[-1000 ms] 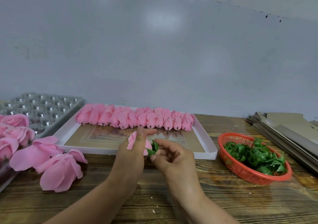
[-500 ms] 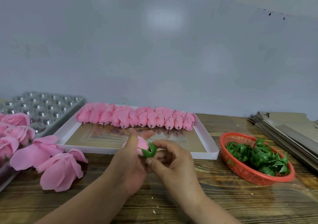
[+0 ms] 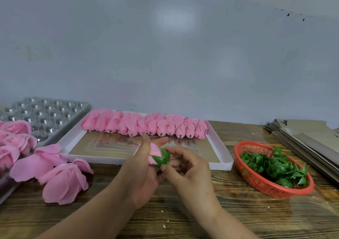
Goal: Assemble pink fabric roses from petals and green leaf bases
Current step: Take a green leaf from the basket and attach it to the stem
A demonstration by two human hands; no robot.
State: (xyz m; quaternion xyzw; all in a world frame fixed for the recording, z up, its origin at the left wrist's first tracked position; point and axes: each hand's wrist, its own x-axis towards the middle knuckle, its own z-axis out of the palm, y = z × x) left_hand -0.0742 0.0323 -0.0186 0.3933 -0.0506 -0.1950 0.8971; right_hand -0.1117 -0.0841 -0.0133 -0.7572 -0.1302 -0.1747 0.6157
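Fingers (image 3: 146, 145) of left hand (image 3: 141, 174) curl round pink bud (image 3: 154, 151), frame centre | right hand (image 3: 185, 167) pinches green base (image 3: 162, 158) against bud | bud row (image 3: 145, 125) in white tray (image 3: 220, 147) behind | red basket (image 3: 256, 183) of bases, right, on tabletop (image 3: 183, 211)

The left hand (image 3: 142, 172) is covering most of the pink bud (image 3: 155, 151) it is holding, the finished roses (image 3: 12, 143) and the grey mould tray (image 3: 47, 114) are running off the left edge, and the cardboard stack (image 3: 310, 138) is running off the right.
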